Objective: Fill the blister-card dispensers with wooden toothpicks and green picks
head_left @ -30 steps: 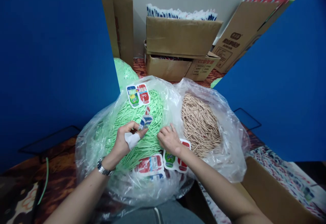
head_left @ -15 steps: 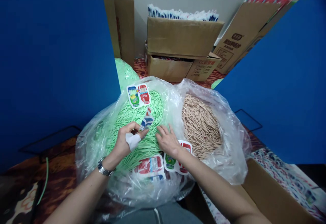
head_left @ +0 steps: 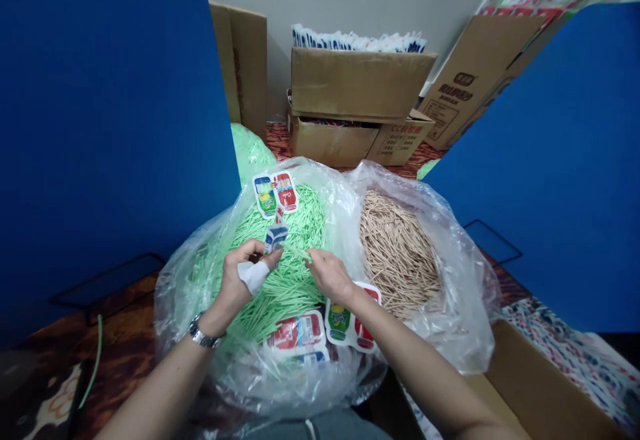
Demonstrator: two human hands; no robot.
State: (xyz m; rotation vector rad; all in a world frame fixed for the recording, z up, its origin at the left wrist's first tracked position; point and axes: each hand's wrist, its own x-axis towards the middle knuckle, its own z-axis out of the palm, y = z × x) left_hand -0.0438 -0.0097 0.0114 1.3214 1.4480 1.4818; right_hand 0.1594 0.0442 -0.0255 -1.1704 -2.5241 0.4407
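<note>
My left hand (head_left: pixel 245 270), with a white wrap near the thumb, pinches a small printed packet (head_left: pixel 277 235) in blue, white and red. Thin green sticks (head_left: pixel 298 251) stretch from my right hand (head_left: pixel 330 275) toward that packet, gripped by its fingertips. Whether their far ends are inside the packet, I cannot tell. Below both hands lies a heap of green sticks (head_left: pixel 295 293) in a clear plastic bag (head_left: pixel 185 273). A can-shaped Sprite and Cola packet (head_left: pixel 276 193) rests on the heap's far side. Two similar packets, one red (head_left: pixel 300 332) and one green-and-red (head_left: pixel 340 323), lie at the near side.
To the right, another clear bag (head_left: pixel 467 320) holds brown sticks (head_left: pixel 397 250). Cardboard boxes (head_left: pixel 360 83) are stacked at the back, the top one full of packets. Blue panels (head_left: pixel 110 107) flank both sides. An open carton (head_left: pixel 545 380) stands at the lower right.
My right hand has risen from the green heap and closed on some green sticks, bringing them to the packet. My left hand with its packet has shifted slightly left.
</note>
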